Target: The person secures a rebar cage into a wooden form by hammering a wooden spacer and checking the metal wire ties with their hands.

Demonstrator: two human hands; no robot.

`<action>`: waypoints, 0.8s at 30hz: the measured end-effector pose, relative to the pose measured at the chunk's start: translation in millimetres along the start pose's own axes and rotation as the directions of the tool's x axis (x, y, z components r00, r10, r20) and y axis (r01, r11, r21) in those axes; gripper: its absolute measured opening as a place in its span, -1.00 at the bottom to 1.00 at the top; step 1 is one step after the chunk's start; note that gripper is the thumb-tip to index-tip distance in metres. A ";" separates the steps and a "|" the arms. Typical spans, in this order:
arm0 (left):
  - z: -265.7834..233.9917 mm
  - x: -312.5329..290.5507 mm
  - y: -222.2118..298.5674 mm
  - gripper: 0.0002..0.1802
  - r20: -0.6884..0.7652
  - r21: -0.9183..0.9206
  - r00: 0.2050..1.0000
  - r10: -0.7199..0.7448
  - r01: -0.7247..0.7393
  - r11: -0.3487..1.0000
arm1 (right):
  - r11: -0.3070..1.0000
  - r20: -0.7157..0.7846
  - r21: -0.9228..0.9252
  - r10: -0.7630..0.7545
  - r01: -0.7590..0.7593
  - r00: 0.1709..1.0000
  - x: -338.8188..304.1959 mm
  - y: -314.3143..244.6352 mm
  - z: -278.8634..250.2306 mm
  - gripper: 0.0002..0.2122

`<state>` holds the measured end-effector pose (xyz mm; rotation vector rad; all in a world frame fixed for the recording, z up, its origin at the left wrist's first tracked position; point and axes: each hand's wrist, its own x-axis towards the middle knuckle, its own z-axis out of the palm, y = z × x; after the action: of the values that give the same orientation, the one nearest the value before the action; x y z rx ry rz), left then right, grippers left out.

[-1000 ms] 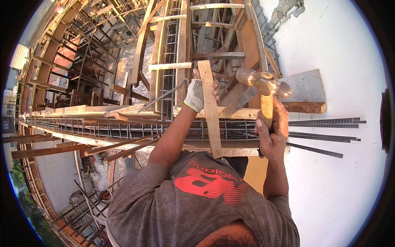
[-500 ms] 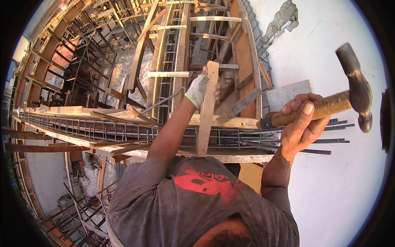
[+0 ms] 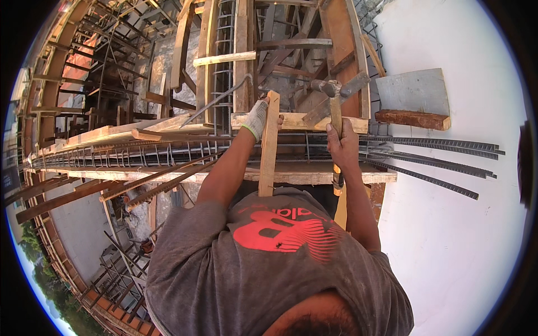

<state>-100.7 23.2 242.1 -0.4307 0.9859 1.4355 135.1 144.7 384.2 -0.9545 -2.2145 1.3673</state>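
My left hand (image 3: 257, 119), in a pale knitted glove, is closed around a short wooden batten (image 3: 269, 148) near its far end. The batten runs lengthwise away from me, its near end at my chest and its far end over the formwork. Bare, my right hand (image 3: 343, 144) grips the handle of a hammer (image 3: 335, 109) to the right of the batten. The hammer stands with its metal head beyond my fingers and apart from the batten. A bent steel bar (image 3: 221, 101) lies just left of my gloved hand.
Below my hands a rebar cage (image 3: 168, 158) crosses between wooden form boards (image 3: 314, 177). Rebar ends (image 3: 448, 144) stick out at the right, beside a white wall (image 3: 448, 252). A grey panel (image 3: 414, 92) and a wood block (image 3: 413, 119) lie there. Timber formwork (image 3: 245, 56) extends ahead.
My right hand has come down and left with the hammer, from beside the white wall to near the batten. My left hand still holds the batten, now slightly lower and further left.
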 end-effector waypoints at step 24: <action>-68.3 -53.9 -121.0 -0.38 -0.131 0.269 0.982 -0.135 0.166 0.949 | 0.920 -0.191 0.017 -0.380 0.391 0.905 51.9 -42.0 38.4 -0.33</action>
<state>0.8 -80.7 208.7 -0.3718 1.2002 1.1239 60.0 144.4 401.6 -0.5542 -2.0727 1.1028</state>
